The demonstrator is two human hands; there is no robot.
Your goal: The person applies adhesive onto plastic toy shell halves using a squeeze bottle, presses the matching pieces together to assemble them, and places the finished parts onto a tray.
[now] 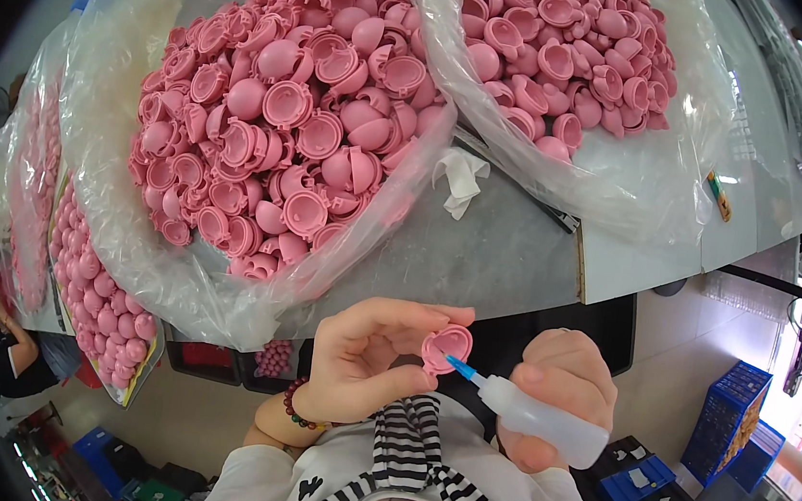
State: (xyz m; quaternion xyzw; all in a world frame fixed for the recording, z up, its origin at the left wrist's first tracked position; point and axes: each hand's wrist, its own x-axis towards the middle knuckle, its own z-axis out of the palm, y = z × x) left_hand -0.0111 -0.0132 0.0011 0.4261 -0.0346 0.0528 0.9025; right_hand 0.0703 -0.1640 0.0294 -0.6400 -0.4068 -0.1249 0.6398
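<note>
Between the thumb and fingers of my left hand (360, 355) is a small pink plastic half-shell (444, 349), its hollow side facing up. My right hand (565, 394) is wrapped round a white squeeze bottle (539, 422). The bottle is tilted, and its blue nozzle tip (459, 366) reaches into the hollow of the half-shell. Beyond my hands, a clear plastic bag (361, 264) spread on the table holds a large heap of similar pink half-shells (285, 104).
A second clear bag (619, 189) of pink pieces (575, 50) lies at the far right. Crumpled white tissue (461, 181) rests on the grey table (506, 261). Closed pink balls (106, 304) fill a container at left. Blue crates (731, 418) stand on the floor at right; another person (14, 353) is at left.
</note>
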